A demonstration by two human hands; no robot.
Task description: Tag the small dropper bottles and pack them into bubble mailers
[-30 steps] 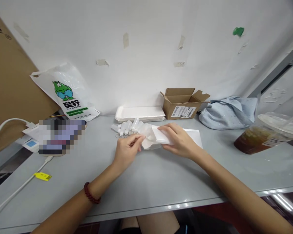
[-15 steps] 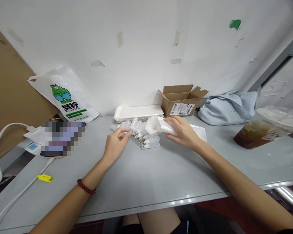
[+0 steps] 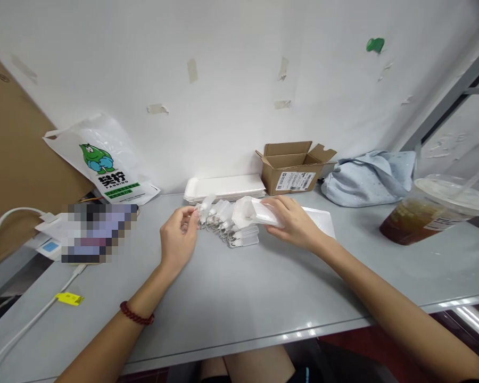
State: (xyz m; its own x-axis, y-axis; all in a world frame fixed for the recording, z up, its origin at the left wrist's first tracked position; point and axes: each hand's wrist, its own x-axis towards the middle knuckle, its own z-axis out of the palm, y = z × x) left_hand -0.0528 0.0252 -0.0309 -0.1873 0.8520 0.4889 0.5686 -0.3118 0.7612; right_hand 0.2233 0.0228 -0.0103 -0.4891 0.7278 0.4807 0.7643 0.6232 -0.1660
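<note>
Over grey desk [image 3: 223,298], still gripping white packet [image 3: 264,214] in curled right hand [image 3: 292,221], beside heaped clear tubes [image 3: 246,236]. Since a second ago, shifted left hand [image 3: 178,238] from packet's mouth to heap's left end, now at tubes instead; pinching thumb and forefinger nearly together, perhaps on one tube.

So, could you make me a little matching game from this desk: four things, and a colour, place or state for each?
1. White envelope
2. Clear key-ring tubes
3. Cardboard box
4. Braided bracelet

A. Dark red
B. Gripped by the right hand
C. Brown, with open flaps
D. Heaped on the gray table

Pairs: 1-B, 2-D, 3-C, 4-A
</note>
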